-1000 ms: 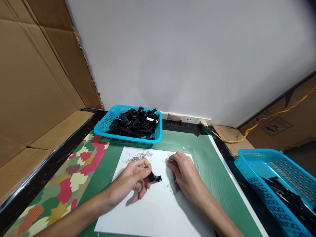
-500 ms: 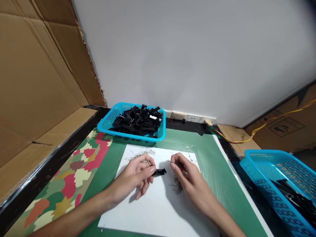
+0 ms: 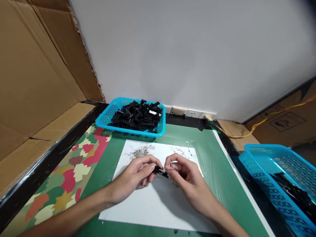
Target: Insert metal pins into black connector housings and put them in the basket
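Note:
My left hand pinches a small black plastic part between thumb and index finger, its free end pointing right. My right hand has thumb and index fingertip closed together at that free end. A thin wire piece seems to be between them, mostly hidden by the fingers. Beneath both hands lies a white sheet. A pile of tiny silvery wire pieces is on it beyond my left hand. More loose wire bits lie beyond my right hand.
A blue basket heaped with black plastic parts stands at the back. Another blue basket with black pieces is on the right. Cardboard walls the left side. Yellow cable runs from a wall socket at back right.
My right hand has moved left to the black part, and its fingertips now meet the part's end. My left hand has shifted slightly right, the part tilting down at its right end.

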Demonstrator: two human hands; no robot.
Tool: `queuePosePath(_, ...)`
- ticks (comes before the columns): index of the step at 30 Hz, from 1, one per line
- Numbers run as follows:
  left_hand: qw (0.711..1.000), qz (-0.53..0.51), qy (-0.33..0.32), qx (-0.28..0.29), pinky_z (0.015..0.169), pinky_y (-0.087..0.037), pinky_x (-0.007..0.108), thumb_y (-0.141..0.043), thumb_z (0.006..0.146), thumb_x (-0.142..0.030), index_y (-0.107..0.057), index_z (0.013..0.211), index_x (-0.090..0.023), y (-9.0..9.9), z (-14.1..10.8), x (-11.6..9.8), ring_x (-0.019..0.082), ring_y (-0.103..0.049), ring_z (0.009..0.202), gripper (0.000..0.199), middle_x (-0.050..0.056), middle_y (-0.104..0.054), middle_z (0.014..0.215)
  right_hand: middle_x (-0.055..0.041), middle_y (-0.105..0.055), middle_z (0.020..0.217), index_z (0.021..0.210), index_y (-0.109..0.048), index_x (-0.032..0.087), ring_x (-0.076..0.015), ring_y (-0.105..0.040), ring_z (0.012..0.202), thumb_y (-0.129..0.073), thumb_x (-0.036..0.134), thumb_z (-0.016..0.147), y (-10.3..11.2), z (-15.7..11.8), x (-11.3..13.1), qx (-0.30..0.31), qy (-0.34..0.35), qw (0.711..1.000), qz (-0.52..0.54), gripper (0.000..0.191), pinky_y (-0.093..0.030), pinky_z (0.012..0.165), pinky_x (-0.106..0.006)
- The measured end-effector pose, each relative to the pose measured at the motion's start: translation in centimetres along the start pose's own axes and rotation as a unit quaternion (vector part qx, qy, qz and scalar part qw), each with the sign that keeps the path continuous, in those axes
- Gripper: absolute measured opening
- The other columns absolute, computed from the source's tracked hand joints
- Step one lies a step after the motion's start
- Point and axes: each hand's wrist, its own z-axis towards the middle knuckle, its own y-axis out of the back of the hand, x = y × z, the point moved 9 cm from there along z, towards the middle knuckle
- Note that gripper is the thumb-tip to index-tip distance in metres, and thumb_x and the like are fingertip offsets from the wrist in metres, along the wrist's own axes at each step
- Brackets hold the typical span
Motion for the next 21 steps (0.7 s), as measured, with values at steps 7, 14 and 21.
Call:
queuePosePath(7,0.999,-0.004,-0.03,0.019,0.056,-0.022,0.024,-0.068,0.101,-0.051,-0.059,0.097,-0.02,-0.9,0.0,-0.4,0.008,-0.026,0.06,0.033,-0.005,-0.043,0.079,0.0069,-0.036,0.065,0.097,-0.062,0.021,-0.0128,-0.031,0.061,-0.06,0.039,0.105,-0.9,-0.2,-0.1,0.004,0.006,0.999,-0.04,0.02,-0.026,0.057,-0.027)
queuePosePath(14,0.999,-0.008,-0.044,-0.004,0.055,-0.022,0.024,-0.067,0.1,-0.052,-0.058,0.094,-0.02,-0.6,-0.1,-0.5,0.008,-0.028,0.061,0.034,-0.004,-0.041,0.081,0.0077,-0.039,0.062,0.102,-0.069,0.021,-0.0113,-0.033,0.053,-0.057,0.028,0.105,-0.8,-0.9,1.3,-0.052,0.094,0.979,-0.175,0.014,-0.027,0.051,-0.026)
queuePosePath(21,0.998,-0.054,-0.029,-0.026,0.055,-0.02,0.023,-0.069,0.098,-0.051,-0.054,0.091,-0.02,-0.3,-0.1,-0.5,0.008,-0.029,0.061,0.035,-0.005,-0.04,0.077,0.0083,-0.053,0.058,0.118,-0.072,0.02,-0.0095,-0.037,0.043,-0.065,0.019,0.102,-1.4,-1.8,3.4,-0.094,0.227,0.928,-0.282,0.017,-0.032,0.044,-0.025)
